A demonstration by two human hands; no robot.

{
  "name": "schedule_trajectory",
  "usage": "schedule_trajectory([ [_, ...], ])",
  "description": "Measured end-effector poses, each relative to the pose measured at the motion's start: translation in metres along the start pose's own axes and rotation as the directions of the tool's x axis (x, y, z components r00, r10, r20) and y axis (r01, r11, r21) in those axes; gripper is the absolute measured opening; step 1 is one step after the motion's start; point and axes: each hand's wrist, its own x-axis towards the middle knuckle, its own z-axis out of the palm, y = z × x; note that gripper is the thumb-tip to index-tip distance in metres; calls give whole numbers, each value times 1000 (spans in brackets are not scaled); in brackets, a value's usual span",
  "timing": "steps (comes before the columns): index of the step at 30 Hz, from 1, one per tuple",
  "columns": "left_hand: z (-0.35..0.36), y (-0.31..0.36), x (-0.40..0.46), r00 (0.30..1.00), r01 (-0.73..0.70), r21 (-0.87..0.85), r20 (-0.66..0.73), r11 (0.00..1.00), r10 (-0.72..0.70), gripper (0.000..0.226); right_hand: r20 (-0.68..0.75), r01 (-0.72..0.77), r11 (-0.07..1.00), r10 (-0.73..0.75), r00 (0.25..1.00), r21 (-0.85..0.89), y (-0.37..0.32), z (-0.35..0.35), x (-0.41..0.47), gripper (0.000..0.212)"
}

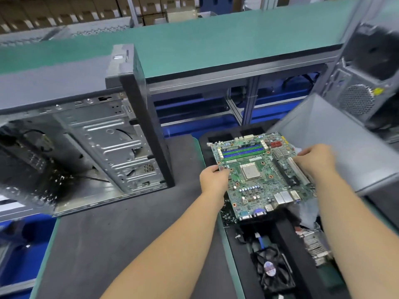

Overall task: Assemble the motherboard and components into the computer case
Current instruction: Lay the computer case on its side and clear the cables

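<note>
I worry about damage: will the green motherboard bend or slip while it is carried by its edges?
The motherboard probably stays stiff: it looks flat between the left hand and right hand. Likely fragile, since small parts cover it. It probably won't slip, with both hands holding opposite edges.

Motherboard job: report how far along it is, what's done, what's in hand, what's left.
Done: the computer case lies open on the bench, its bay bare of any board. In hand: the left hand and right hand grip the motherboard by opposite edges, above the foam tray. Left: seating the board in the case, then adding parts such as the fan in the tray.
</note>
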Motion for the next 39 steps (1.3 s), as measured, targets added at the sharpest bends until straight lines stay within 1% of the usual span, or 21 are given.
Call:
schedule_trajectory([
  [3, 5, -3, 6, 999, 4, 74, 49, 997, -7, 44, -26, -28, 999, 29, 999, 21, 5, 7, 6, 10],
  [10, 2, -9, 3, 993, -39, 183, 114, 982, 18, 54, -29, 21, 994, -25, 999, -105, 7, 26, -9, 12],
  [16, -16, -17, -2, 970, -125, 227, 231, 966, 71, 55, -29, 1, 996, -4, 1000, -88, -6, 24, -33, 38],
  [18, -32, -17, -5, 970, -162, 254, 219, 953, 106, 51, -70, 23, 998, -27, 997, -64, -20, 23, -47, 42],
  [20, -58, -16, -5, 976, -200, 256, 133, 946, 170, 41, -160, 122, 992, -125, 979, -24, -46, 30, -70, 40],
  [22, -95, -15, -3, 974, -220, 247, -2, 944, 227, 25, -223, 297, 954, -281, 933, 40, -82, 49, -104, 33],
  [23, -117, -14, -3, 966, -221, 236, -81, 946, 246, 19, -218, 377, 923, -353, 910, 80, -102, 63, -123, 31],
  [24, -142, -13, -4, 950, -221, 229, -171, 948, 263, 20, -189, 437, 887, -408, 893, 149, -122, 78, -143, 30],
  [26, -197, -13, -6, 879, -209, 236, -380, 949, 288, 31, -31, 438, 825, -458, 888, 356, -161, 109, -181, 40],
  [27, -227, -11, -9, 819, -190, 241, -496, 952, 289, 34, 83, 395, 801, -478, 875, 450, -178, 123, -197, 53],
  [28, -258, -8, -11, 733, -162, 228, -624, 960, 272, 33, 180, 342, 776, -497, 849, 530, -193, 137, -210, 67],
  [29, -288, -2, -13, 620, -137, 195, -748, 971, 238, 32, 238, 298, 752, -513, 825, 588, -205, 149, -221, 78],
  [31, -345, 14, -8, 382, -77, 124, -913, 989, 144, 48, 253, 256, 709, -527, 812, 657, -222, 169, -232, 87],
  [32, -368, 23, -4, 319, -35, 107, -941, 994, 112, 62, 230, 246, 700, -512, 828, 671, -227, 175, -234, 85],
  [33, -386, 31, 1, 312, -12, 109, -944, 994, 107, 76, 203, 239, 699, -486, 850, 674, -231, 180, -233, 80],
  [34, -397, 39, 6, 352, -14, 132, -927, 991, 128, 86, 177, 232, 701, -458, 871, 674, -234, 183, -231, 73],
  [35, -404, 45, 13, 414, -41, 162, -895, 986, 164, 90, 159, 227, 707, -435, 886, 670, -237, 185, -229, 65],
  [36, -407, 49, 20, 474, -75, 179, -859, 981, 193, 86, 147, 226, 715, -419, 896, 661, -240, 187, -226, 58],
  [37, -408, 52, 27, 519, -112, 167, -831, 980, 201, 73, 132, 231, 723, -407, 904, 651, -243, 186, -224, 53],
  [38, -408, 55, 32, 540, -149, 133, -819, 980, 193, 56, 108, 242, 730, -397, 911, 639, -246, 185, -223, 52],
  [39, -410, 59, 35, 534, -184, 94, -826, 978, 180, 41, 75, 260, 737, -388, 919, 624, -248, 185, -222, 53],
])
